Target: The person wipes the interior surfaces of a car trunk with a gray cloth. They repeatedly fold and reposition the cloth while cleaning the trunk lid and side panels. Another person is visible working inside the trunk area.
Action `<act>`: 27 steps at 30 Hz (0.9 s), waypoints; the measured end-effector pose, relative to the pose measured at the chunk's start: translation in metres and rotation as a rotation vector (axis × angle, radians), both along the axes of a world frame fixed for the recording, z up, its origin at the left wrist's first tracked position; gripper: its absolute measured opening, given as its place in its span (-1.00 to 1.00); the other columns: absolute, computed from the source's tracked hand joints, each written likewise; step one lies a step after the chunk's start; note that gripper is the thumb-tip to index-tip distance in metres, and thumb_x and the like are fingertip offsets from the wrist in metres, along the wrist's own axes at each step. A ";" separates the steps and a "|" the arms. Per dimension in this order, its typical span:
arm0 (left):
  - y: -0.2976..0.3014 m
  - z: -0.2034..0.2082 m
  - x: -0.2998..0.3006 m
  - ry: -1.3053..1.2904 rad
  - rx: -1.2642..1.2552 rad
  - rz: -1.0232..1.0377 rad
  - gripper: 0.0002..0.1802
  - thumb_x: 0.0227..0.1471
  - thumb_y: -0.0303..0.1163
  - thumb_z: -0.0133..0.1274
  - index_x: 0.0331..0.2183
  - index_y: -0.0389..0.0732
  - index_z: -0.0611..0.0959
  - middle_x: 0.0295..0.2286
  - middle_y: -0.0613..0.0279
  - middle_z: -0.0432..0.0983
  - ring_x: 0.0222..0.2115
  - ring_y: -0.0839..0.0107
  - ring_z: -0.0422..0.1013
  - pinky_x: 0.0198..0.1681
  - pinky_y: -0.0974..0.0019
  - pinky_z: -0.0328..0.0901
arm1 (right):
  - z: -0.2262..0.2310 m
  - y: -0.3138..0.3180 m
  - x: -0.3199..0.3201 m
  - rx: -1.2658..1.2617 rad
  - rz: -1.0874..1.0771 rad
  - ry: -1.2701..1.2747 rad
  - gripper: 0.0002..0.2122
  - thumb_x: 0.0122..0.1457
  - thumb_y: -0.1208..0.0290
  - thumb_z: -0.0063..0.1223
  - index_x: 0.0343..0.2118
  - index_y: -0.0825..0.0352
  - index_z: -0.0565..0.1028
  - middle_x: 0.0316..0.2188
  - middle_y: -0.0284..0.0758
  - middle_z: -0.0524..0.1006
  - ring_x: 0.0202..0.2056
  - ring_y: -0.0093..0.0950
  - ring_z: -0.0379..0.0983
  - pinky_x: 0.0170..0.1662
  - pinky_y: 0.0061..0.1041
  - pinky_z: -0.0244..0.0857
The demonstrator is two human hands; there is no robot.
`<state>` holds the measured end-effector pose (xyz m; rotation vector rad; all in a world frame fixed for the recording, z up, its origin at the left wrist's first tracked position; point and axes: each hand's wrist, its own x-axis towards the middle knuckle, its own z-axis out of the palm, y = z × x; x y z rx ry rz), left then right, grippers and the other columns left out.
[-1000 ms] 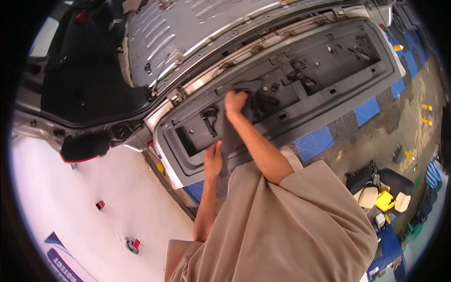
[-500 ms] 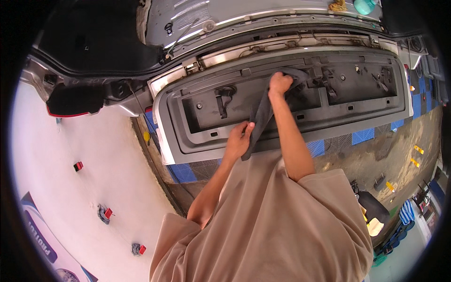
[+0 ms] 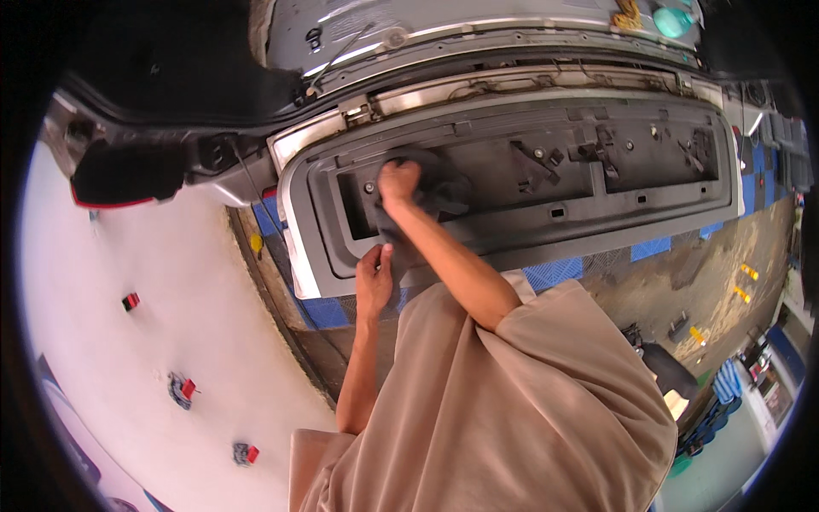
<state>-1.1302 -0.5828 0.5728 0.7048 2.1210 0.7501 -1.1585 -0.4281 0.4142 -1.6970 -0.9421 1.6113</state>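
A dark grey cloth (image 3: pixel 442 186) lies bunched over the left recess of the grey tailgate panel (image 3: pixel 503 232). My right hand (image 3: pixel 399 183) is closed on the cloth, pressing it down toward the recess. Nearer to me and slightly left, my left hand (image 3: pixel 374 275) has its fingers curled at the cloth's near edge, over the panel's front rim. The cloth covers part of the recess and whatever lies under it. To the right of the cloth, a black strap (image 3: pixel 533 166) sits in the same recess.
More black straps (image 3: pixel 698 152) lie in the right recess. Beyond the panel is the vehicle's silvery cargo floor (image 3: pixel 478 24), with a turquoise bottle (image 3: pixel 674 22) at its far right. Blue and black floor tiles (image 3: pixel 553 273) show below the panel. Red-and-grey items (image 3: pixel 182 389) dot the white wall at left.
Both hands have moved left along the panel with the cloth. The cloth, stretched between the hands before, is now bunched under my right hand over the left recess.
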 end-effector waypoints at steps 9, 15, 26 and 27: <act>0.036 -0.004 0.028 -0.229 0.061 -0.076 -0.55 0.29 -0.05 0.09 -0.33 -0.32 0.59 -0.54 -0.12 0.42 -0.53 0.13 0.27 -0.33 0.16 0.32 | -0.031 0.094 0.140 0.219 -0.411 0.073 -0.90 0.09 0.64 -0.01 -0.43 0.55 0.54 -0.37 -0.27 0.59 -0.38 -0.47 0.48 -0.29 -0.41 0.39; -0.013 -0.006 -0.005 -0.205 0.030 0.017 -0.53 0.30 -0.06 0.08 -0.35 -0.36 0.58 -0.56 -0.10 0.43 -0.54 0.17 0.28 -0.36 0.15 0.30 | -0.040 0.016 0.009 0.380 -0.230 -0.334 -0.89 0.02 0.59 0.02 -0.46 0.58 0.48 -0.42 -0.10 0.59 -0.39 -0.24 0.53 -0.17 -0.24 0.43; -0.049 -0.009 -0.040 -0.195 0.138 0.067 -0.54 0.32 -0.12 0.08 -0.36 -0.40 0.56 -0.57 0.01 0.43 -0.51 0.40 0.23 -0.37 0.20 0.28 | 0.001 -0.015 -0.018 0.099 -0.068 -0.049 -0.80 0.09 0.56 0.09 -0.28 0.63 0.52 -0.19 0.07 0.60 -0.07 -0.15 0.56 0.08 -0.20 0.34; -0.046 -0.010 -0.039 -0.205 0.091 -0.029 -0.54 0.34 -0.13 0.05 -0.40 -0.38 0.53 -0.59 0.28 0.29 -0.51 0.52 0.18 -0.47 0.30 0.18 | -0.002 -0.007 -0.016 0.113 -0.187 -0.141 -0.78 0.10 0.60 0.05 -0.22 0.65 0.53 -0.17 0.01 0.62 -0.09 -0.29 0.54 0.01 -0.26 0.37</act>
